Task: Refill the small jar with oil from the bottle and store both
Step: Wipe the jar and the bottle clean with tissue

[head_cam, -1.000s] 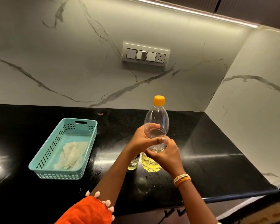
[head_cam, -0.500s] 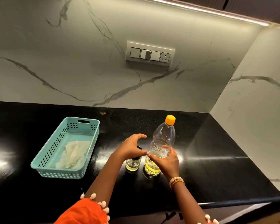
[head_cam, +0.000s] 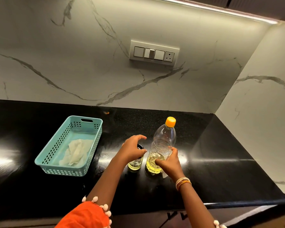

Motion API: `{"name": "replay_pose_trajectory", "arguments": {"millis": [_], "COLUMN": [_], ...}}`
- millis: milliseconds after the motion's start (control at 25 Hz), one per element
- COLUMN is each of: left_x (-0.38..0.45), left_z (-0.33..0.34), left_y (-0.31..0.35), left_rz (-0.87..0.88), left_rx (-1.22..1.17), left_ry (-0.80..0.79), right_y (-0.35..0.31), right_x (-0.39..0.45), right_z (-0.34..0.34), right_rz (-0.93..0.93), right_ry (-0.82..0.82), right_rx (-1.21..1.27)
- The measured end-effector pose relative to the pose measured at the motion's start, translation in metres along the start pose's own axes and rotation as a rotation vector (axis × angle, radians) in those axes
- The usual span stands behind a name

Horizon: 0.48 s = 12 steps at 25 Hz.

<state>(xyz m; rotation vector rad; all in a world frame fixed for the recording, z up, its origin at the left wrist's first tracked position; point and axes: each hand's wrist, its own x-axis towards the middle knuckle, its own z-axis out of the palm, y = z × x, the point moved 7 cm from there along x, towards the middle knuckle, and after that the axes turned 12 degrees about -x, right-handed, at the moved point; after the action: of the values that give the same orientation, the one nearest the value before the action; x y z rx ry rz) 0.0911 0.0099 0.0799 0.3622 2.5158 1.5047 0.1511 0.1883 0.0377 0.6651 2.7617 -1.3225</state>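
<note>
A kitchen corner with a dark counter under pale marble walls.

The black countertop (head_cam: 220, 162) is glossy and speckled, with bright patches of reflected light at its left side and near its middle. Behind it the white marble backsplash (head_cam: 72, 55) carries long grey veins, and it meets a matching side wall (head_cam: 262, 96) at the right, forming the corner. A grey switch panel (head_cam: 154, 53) with three switches and one socket is set into the back wall. Along the top runs a warm light strip (head_cam: 220, 9) beneath dark upper cabinets (head_cam: 262, 5). A strip of floor shows at the bottom right.
</note>
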Motion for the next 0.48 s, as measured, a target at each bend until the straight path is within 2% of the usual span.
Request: {"name": "replay_pose_trajectory", "arguments": {"millis": [200,480], "left_x": [-0.01,-0.034], "left_z": [0.003,0.008], "left_y": [0.018,0.028], "left_rz": [0.065,0.076], "left_rx": [-0.033,-0.094], "left_ry": [0.034,0.103], "right_y": [-0.001,0.017], "right_x": [-0.008,-0.018], "right_z": [-0.005,-0.014], "right_rz": [0.061,0.15], "right_ry": [-0.094,-0.065], "right_rx": [-0.005,0.032]}}
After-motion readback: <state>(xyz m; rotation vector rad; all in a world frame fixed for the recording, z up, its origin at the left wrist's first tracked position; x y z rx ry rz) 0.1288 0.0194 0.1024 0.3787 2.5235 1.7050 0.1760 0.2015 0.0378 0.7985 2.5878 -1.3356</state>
